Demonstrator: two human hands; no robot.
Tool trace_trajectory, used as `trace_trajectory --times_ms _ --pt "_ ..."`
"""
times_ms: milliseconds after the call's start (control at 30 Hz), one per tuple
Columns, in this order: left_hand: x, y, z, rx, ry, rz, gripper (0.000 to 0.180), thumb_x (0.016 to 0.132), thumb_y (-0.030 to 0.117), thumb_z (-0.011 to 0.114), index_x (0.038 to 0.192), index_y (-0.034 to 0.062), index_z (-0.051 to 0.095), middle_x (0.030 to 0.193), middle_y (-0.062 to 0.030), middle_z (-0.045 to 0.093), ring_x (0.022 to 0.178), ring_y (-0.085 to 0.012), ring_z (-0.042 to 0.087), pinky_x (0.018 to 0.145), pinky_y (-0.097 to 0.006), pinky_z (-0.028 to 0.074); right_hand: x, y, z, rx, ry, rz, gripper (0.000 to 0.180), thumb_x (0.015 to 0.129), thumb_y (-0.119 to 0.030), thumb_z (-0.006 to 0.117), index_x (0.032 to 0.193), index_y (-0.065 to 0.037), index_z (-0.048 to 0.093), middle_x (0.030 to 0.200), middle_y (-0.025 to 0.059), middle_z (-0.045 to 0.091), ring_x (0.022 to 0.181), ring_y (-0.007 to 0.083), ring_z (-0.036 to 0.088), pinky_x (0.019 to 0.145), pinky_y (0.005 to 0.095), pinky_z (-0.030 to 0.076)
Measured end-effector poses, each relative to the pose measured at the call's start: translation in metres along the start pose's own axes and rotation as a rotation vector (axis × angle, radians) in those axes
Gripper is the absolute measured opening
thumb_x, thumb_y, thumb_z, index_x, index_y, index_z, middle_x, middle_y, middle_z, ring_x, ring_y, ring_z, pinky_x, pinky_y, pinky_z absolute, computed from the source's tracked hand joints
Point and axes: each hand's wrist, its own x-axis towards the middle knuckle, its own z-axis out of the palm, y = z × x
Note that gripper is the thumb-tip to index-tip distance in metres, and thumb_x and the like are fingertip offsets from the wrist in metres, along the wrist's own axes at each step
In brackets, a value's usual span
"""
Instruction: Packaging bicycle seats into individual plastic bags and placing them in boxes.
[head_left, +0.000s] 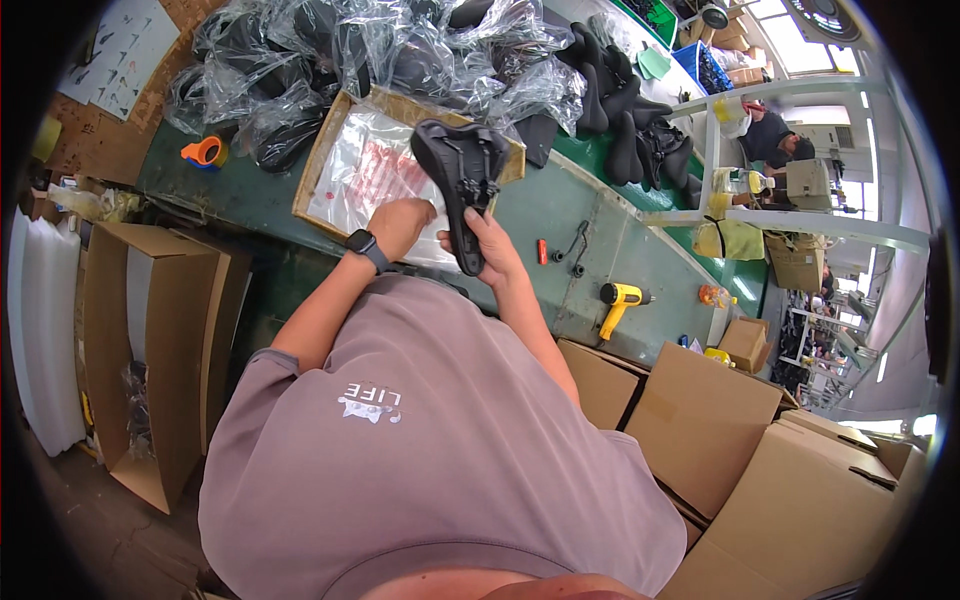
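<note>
Black saddle (458, 180), yellow drill (618, 302), green bench (560, 215), orange tape roll (205, 152).
</note>
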Motion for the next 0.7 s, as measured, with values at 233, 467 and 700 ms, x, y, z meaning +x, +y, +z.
trace_trajectory --times_ms 233,467,700 --pt "-0.027 0.013 0.014 -0.869 0.066 -0.450 0.030 0.117 0.025 0.055 0.107 0.0048 0.074 0.098 -0.0118 0.078 0.092 -0.0225 0.075 0.081 -0.037 0.057 0.000 0.006 0.008 0.157 0.092 0.043 0.035 0.109 -0.029 0.077 0.128 -0.004 0.060 0.103 0.0123 0.075 0.079 0.0247 0.077 0.070 0.0389 0.069" --pt "-0.010 -0.032 -0.068 -2.075 0.478 -0.592 0.025 0.118 0.025 0.056 0.113 0.0064 0.072 0.098 -0.0020 0.075 0.088 -0.0163 0.069 0.086 -0.034 0.057 -0.057 -0.012 -0.017 0.175 0.116 -0.179 0.044 0.111 -0.035 0.072 0.136 -0.002 0.058 0.106 0.0142 0.070 0.086 0.0245 0.069 0.077 0.0395 0.060" --pt "0.025 0.023 -0.042 -1.266 0.135 -0.711 0.016 0.104 0.019 0.081 0.112 0.0056 0.081 0.085 0.0052 0.068 0.074 -0.0096 0.061 0.070 -0.027 0.052 -0.112 -0.035 -0.008 -0.840 0.182 -0.422 0.099 0.078 0.001 0.092 0.166 -0.004 0.046 0.113 0.0157 0.078 0.102 0.0315 0.077 0.093 0.0405 0.060"
